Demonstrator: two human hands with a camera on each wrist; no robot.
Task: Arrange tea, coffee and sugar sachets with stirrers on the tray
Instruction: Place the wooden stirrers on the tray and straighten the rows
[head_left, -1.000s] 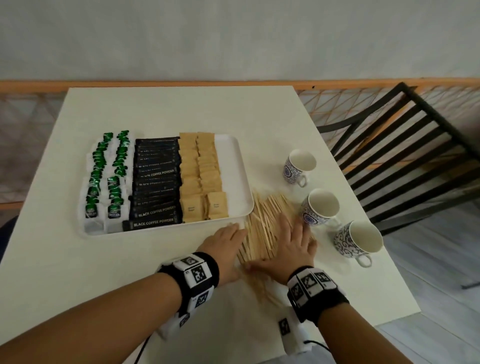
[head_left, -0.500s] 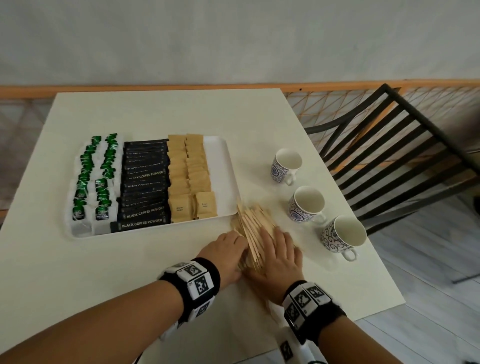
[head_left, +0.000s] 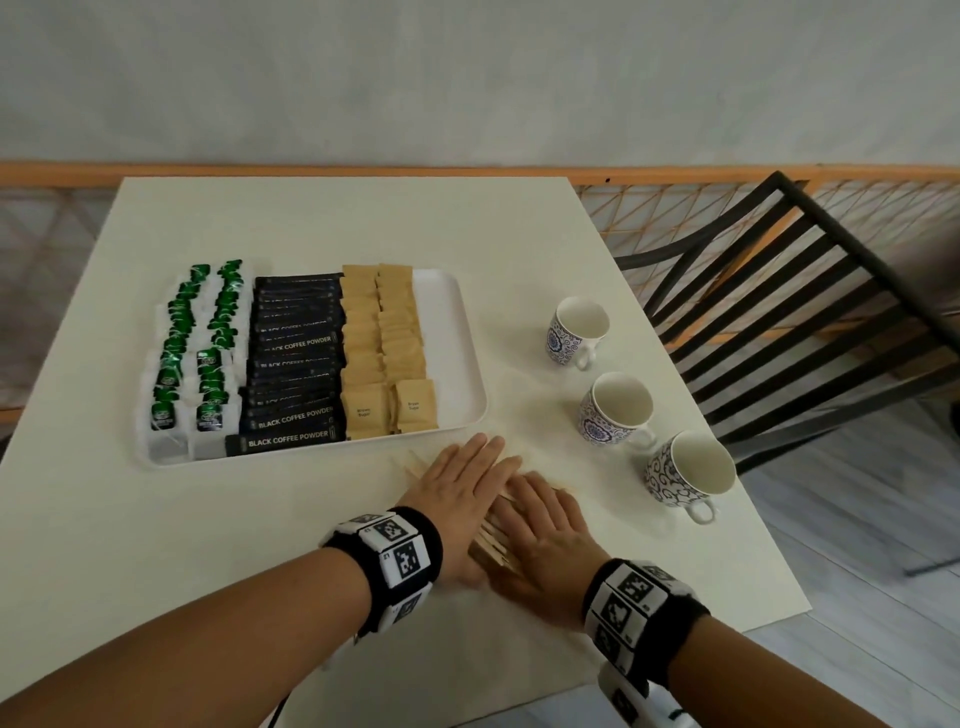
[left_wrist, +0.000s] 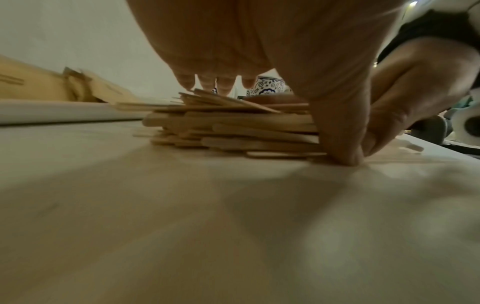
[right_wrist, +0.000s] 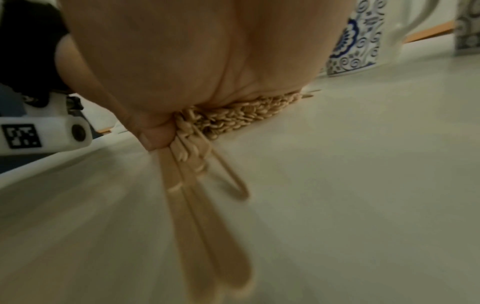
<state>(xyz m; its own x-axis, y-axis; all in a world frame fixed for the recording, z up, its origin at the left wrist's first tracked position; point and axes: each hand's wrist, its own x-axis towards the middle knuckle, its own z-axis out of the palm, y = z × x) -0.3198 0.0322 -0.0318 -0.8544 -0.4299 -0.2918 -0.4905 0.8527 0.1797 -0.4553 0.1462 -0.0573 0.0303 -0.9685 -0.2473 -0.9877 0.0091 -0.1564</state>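
Note:
A white tray (head_left: 457, 332) holds rows of green-tagged tea bags (head_left: 208, 343), black coffee sachets (head_left: 296, 364) and brown sugar sachets (head_left: 387, 343); its right strip is bare. In front of the tray's near right corner, wooden stirrers (head_left: 493, 545) lie bunched on the table. My left hand (head_left: 457, 488) and right hand (head_left: 545, 530) lie flat over them with straight fingers, the left overlapping the right's fingertips. The left wrist view shows the stirrers (left_wrist: 233, 127) stacked under my palm, thumb (left_wrist: 342, 144) against their side. A few stirrers (right_wrist: 202, 226) stick out below my right thumb.
Three blue-patterned cups (head_left: 576, 332) (head_left: 615, 410) (head_left: 685, 475) stand in a diagonal row right of the hands. A black slatted chair (head_left: 779, 322) is beyond the table's right edge. The table's near edge runs just behind my wrists.
The two hands have closed in on each other and drawn nearer to me, sweeping the fanned-out stirrers into a tight stack. The left fingers now lie over the right fingers.

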